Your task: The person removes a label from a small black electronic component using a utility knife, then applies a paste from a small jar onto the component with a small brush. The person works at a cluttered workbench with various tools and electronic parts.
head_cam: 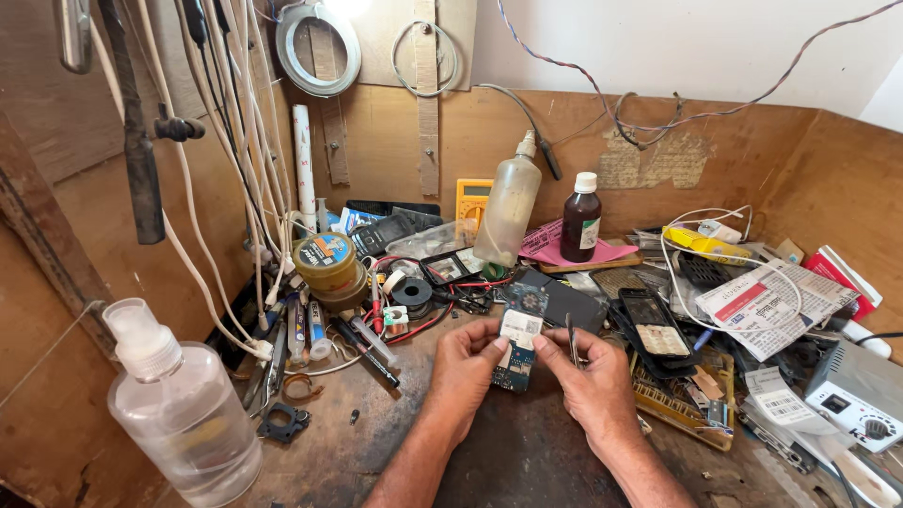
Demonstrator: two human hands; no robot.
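Observation:
Over the middle of a cluttered wooden workbench [527, 452], my left hand [463, 369] grips the left edge of a small dark blue circuit board [519, 341] with a white square patch on it. My right hand [593, 376] touches the board's right edge with the thumb and holds thin metal tweezers [572, 341], tips pointing up. Both forearms come in from the bottom edge.
A clear plastic bottle [183, 414] stands at the near left. Tape rolls [329, 265], pens and hanging cables fill the left. A squeeze bottle [508, 212], brown bottle [581, 221] and yellow multimeter [473, 202] stand behind. Phone parts [654, 325], papers [776, 303] and a grey station [861, 395] crowd the right.

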